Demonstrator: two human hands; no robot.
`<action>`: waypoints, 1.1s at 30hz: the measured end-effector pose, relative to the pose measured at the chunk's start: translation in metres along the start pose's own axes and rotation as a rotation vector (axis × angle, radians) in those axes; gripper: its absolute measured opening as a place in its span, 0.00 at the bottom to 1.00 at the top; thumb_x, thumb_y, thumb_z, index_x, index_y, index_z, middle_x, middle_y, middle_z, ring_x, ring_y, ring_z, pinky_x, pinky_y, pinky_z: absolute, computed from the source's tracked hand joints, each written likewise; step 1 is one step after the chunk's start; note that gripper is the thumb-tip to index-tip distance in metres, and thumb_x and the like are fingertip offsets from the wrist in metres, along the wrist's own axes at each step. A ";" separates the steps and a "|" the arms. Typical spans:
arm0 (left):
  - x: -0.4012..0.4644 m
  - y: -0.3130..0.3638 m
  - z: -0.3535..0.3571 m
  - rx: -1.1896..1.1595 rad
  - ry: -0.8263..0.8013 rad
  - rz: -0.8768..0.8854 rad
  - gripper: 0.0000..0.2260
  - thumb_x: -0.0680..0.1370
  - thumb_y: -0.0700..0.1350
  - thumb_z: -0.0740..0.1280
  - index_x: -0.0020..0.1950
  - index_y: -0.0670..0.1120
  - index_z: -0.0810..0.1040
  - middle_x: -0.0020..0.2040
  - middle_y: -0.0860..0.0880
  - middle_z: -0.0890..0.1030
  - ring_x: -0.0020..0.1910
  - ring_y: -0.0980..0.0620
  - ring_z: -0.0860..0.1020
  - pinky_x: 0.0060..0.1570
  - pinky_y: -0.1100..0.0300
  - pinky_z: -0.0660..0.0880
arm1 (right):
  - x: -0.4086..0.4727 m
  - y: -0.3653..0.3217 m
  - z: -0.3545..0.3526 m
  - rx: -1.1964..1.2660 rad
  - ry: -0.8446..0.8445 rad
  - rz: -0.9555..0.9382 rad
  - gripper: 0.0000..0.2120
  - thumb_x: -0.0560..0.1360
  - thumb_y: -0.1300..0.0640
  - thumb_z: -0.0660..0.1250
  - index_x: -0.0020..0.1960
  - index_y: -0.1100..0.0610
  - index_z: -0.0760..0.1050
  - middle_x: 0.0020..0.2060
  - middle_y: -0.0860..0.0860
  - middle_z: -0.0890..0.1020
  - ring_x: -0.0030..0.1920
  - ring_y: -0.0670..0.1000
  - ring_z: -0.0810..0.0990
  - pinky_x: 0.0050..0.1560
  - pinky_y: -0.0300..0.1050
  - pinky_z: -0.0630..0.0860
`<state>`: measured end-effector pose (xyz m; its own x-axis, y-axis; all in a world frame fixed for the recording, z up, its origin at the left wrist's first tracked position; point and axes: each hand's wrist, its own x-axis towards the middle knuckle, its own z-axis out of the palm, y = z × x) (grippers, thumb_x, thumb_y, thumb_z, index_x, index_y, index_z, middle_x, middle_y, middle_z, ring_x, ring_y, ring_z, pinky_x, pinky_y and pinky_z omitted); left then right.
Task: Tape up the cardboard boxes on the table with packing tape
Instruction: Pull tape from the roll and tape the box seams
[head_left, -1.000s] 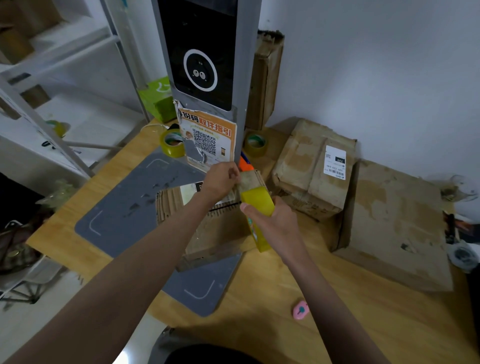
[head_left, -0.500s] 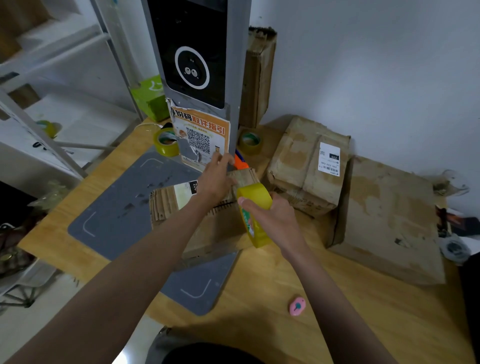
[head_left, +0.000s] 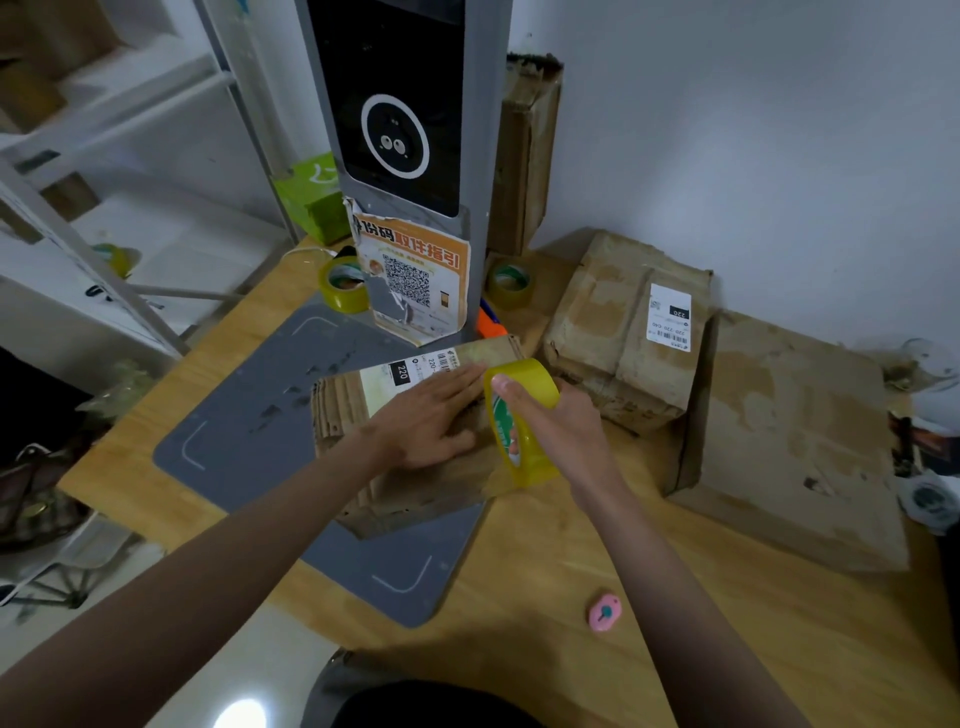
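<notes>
Your left hand (head_left: 426, 415) presses flat, fingers straight, on the small cardboard box (head_left: 410, 441) lying on the grey mat (head_left: 249, 415). Your right hand (head_left: 558, 426) grips the yellow tape roll (head_left: 522, 415) at the box's right edge. The grey kiosk (head_left: 410, 156) stands just behind; two taped boxes (head_left: 623, 332) crowd the right.

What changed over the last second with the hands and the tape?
The left hand let go of the box's far edge and now lies flat on top of the box, fingers straight. The right hand kept its grip on the tape roll, staying beside the box. Other boxes and rolls stayed put.
</notes>
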<state>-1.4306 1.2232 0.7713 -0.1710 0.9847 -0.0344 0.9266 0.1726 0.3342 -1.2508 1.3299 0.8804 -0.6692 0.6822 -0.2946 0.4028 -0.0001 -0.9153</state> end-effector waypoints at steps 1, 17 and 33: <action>-0.001 0.001 0.001 0.016 -0.045 -0.014 0.43 0.76 0.70 0.50 0.83 0.47 0.47 0.81 0.51 0.43 0.80 0.58 0.41 0.78 0.62 0.39 | 0.000 -0.001 0.001 -0.013 -0.004 0.002 0.24 0.74 0.38 0.72 0.43 0.61 0.83 0.36 0.55 0.86 0.35 0.44 0.84 0.34 0.34 0.73; 0.000 0.010 0.015 0.103 -0.034 0.001 0.60 0.64 0.84 0.41 0.82 0.41 0.50 0.81 0.48 0.45 0.81 0.47 0.42 0.79 0.47 0.41 | -0.026 0.011 -0.008 0.203 0.017 0.040 0.09 0.82 0.53 0.65 0.54 0.57 0.79 0.38 0.46 0.84 0.32 0.36 0.82 0.30 0.30 0.74; 0.002 0.008 0.018 0.006 -0.068 -0.062 0.59 0.63 0.82 0.54 0.83 0.49 0.42 0.83 0.53 0.42 0.82 0.51 0.39 0.79 0.46 0.40 | -0.070 0.032 -0.007 0.011 0.234 -0.053 0.11 0.79 0.47 0.69 0.44 0.53 0.80 0.32 0.49 0.84 0.33 0.45 0.84 0.35 0.48 0.80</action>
<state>-1.4177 1.2270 0.7568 -0.2052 0.9714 -0.1190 0.9171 0.2334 0.3234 -1.1868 1.2874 0.8734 -0.5261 0.8322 -0.1753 0.3628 0.0332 -0.9313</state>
